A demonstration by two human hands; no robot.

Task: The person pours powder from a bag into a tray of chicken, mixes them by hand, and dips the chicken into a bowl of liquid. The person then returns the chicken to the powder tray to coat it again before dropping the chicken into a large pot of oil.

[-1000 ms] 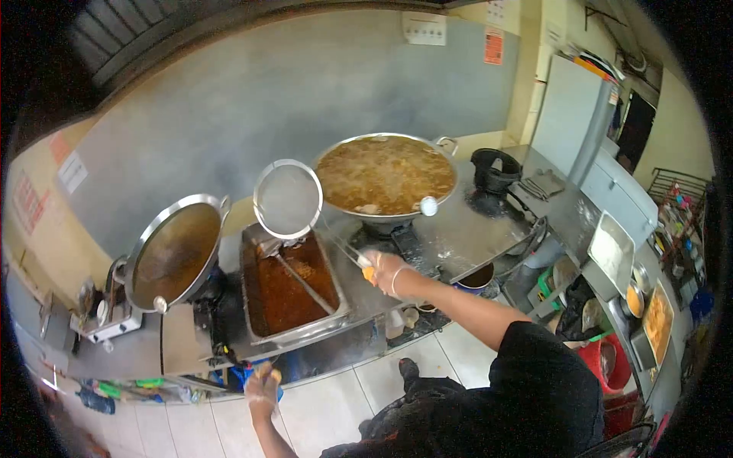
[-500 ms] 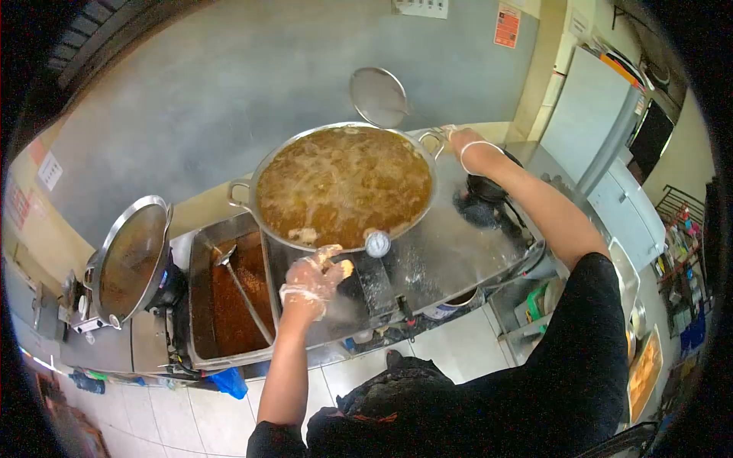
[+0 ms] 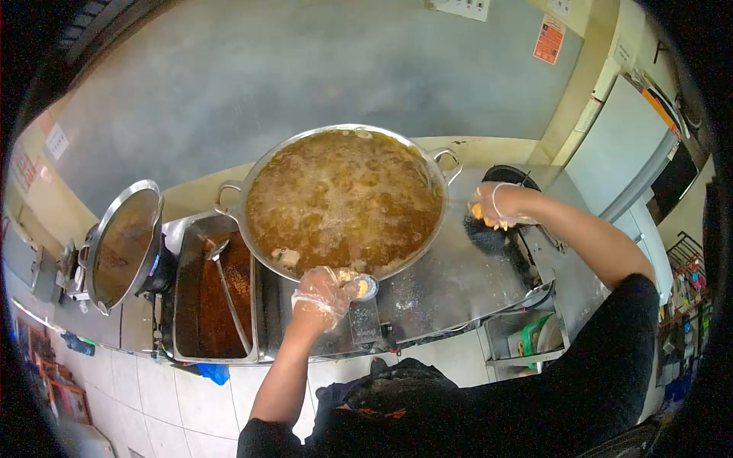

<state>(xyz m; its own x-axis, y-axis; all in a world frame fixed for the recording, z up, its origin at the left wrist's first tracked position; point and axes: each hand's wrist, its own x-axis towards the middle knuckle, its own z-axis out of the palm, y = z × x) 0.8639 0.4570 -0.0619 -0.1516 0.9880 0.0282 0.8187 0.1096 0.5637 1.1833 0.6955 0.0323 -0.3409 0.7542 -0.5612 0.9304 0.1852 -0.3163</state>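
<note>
My left hand (image 3: 322, 296), in a clear plastic glove with batter on its fingertips, is at the near rim of a large two-handled pot (image 3: 231, 185). Its fingers close around a round dial thermometer (image 3: 369, 288) there, partly covering the dial. Bubbling brown oil (image 3: 343, 202) fills the pot, and a few pale pieces (image 3: 286, 257) float near its front edge. To the right of the pot, my gloved right hand (image 3: 500, 208) hangs over the counter. Orange batter coats its fingers, which are bent and apart, with nothing visible between them.
Left of the pot, a ladle (image 3: 229, 286) lies in a rectangular metal tray (image 3: 179, 305) of reddish-brown liquid. Farther left stands a second pan (image 3: 122, 252) of dark liquid. A black round object (image 3: 510, 174) sits behind my right hand. A light-coloured fridge (image 3: 622, 145) stands at the right.
My right hand has let go of the round strainer, now out of sight, and moved right and down. My left hand has moved right onto the thermometer. The view has shifted.
</note>
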